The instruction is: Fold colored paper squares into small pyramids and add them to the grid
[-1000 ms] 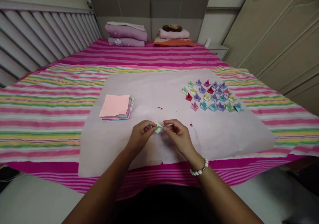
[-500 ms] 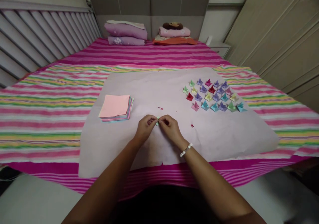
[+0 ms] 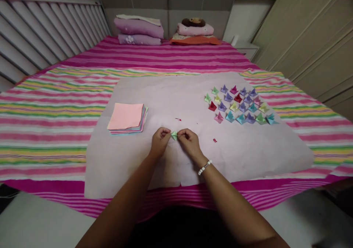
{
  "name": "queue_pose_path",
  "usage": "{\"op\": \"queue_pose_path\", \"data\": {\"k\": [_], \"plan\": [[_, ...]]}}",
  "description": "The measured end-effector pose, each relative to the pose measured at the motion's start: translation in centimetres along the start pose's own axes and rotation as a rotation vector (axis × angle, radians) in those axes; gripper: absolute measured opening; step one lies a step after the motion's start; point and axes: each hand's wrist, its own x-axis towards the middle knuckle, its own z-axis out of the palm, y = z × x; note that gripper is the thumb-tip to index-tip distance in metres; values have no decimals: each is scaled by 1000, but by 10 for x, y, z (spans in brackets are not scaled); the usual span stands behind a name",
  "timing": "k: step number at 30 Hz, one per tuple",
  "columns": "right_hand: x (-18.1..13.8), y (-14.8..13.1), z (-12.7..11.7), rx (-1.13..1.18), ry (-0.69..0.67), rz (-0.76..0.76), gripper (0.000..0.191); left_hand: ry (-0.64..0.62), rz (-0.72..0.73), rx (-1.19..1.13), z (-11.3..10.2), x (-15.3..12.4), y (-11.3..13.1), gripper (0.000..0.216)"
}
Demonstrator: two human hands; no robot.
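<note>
A small folded piece of light green paper [image 3: 174, 135] is held up between my two hands, over the grey-white sheet. My left hand [image 3: 160, 141] pinches its left edge between thumb and forefinger. On the opposite side, my right hand [image 3: 189, 142] pinches its right edge the same way, a white bead bracelet round that wrist. Just beyond the hands lies a small red strip [image 3: 178, 119]. A red scrap [image 3: 214, 140] rests to the right of my right hand. Several folded paper cranes [image 3: 242, 106] in mixed colours stand in rows at the right.
A stack of square paper [image 3: 127, 116], pink on top, lies left of my hands. Everything rests on a large pale sheet [image 3: 116, 171] over a striped bed. Folded bedding [image 3: 139, 29] is piled by the headboard. A slatted rail [image 3: 55, 31] runs along the left.
The green paper now shows more of its surface as a diamond shape, with my hands slightly farther apart. The view has shifted a little.
</note>
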Motion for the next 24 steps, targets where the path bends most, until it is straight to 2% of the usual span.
{"op": "queue_pose_path", "data": {"k": [6, 9, 15, 24], "plan": [[-1, 0, -2, 36, 8, 1, 7, -54, 115, 107, 1, -3, 7, 22], [-1, 1, -3, 52, 13, 2, 7, -45, 139, 177, 4, -5, 8, 21], [-3, 2, -5, 63, 28, -8, 9, -21, 141, 302, 9, -7, 10, 10], [-3, 0, -6, 19, 29, -100, 17, -70, 102, 436, 9, -9, 16, 25]]}}
